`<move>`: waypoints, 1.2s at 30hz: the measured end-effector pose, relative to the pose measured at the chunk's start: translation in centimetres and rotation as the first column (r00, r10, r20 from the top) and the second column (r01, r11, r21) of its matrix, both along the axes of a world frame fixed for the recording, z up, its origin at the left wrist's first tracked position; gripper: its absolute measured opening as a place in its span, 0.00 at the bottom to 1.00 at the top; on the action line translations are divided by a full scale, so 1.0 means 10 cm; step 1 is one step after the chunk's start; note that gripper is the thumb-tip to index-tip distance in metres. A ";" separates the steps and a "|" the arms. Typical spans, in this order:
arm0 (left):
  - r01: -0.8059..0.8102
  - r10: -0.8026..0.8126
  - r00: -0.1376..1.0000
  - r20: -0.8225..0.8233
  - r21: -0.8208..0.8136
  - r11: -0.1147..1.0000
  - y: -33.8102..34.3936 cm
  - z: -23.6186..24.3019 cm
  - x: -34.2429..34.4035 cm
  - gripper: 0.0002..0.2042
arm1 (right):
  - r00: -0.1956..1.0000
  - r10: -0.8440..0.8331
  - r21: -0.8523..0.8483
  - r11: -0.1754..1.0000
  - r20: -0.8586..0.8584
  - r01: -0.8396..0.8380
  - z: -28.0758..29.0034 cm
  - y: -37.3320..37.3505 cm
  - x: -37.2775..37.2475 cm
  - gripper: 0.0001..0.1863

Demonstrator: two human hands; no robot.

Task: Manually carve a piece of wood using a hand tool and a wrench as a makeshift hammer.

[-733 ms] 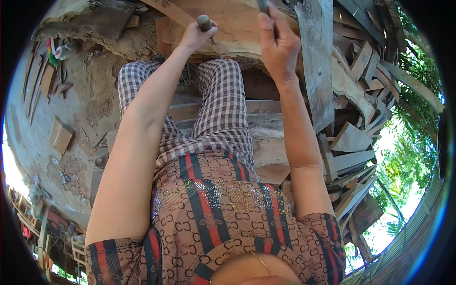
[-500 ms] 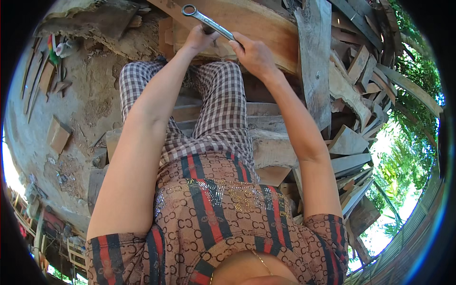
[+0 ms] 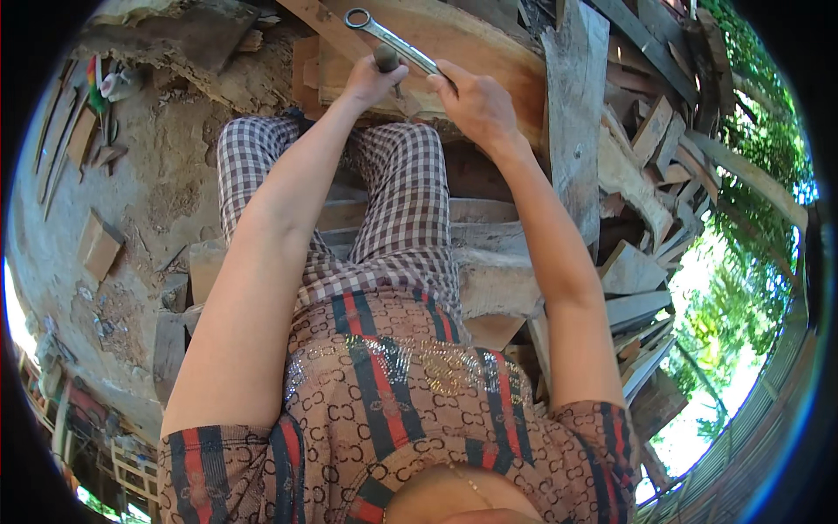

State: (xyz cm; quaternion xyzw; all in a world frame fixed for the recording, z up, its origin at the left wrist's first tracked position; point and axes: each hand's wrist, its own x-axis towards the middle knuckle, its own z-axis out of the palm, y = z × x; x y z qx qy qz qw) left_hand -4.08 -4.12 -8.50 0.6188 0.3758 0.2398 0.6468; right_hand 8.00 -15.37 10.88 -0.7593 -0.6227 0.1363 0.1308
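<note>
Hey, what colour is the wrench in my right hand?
Shiny silver; the wrench shows best in the head view.

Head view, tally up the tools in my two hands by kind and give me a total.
Ring-ended wrench, in the right hand: 1
Round-topped handled tool, in the left hand: 1
Total: 2
</note>
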 end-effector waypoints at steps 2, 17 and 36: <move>-0.059 0.062 0.979 0.196 -0.019 0.998 -0.11 0.00 -0.02 0.08 | 0.983 0.017 0.178 0.984 -0.182 0.016 0.18 0.10 -0.09 0.13; -0.033 0.060 0.983 0.172 -0.156 0.987 -0.20 0.17 -0.03 0.07 | 0.908 0.094 0.308 0.951 -0.407 0.039 0.44 0.11 -0.22 0.14; 0.058 -0.059 0.997 0.048 0.022 0.998 -0.19 0.09 -0.11 0.08 | 0.954 0.115 0.597 0.798 -0.278 0.078 0.24 0.17 -0.25 0.13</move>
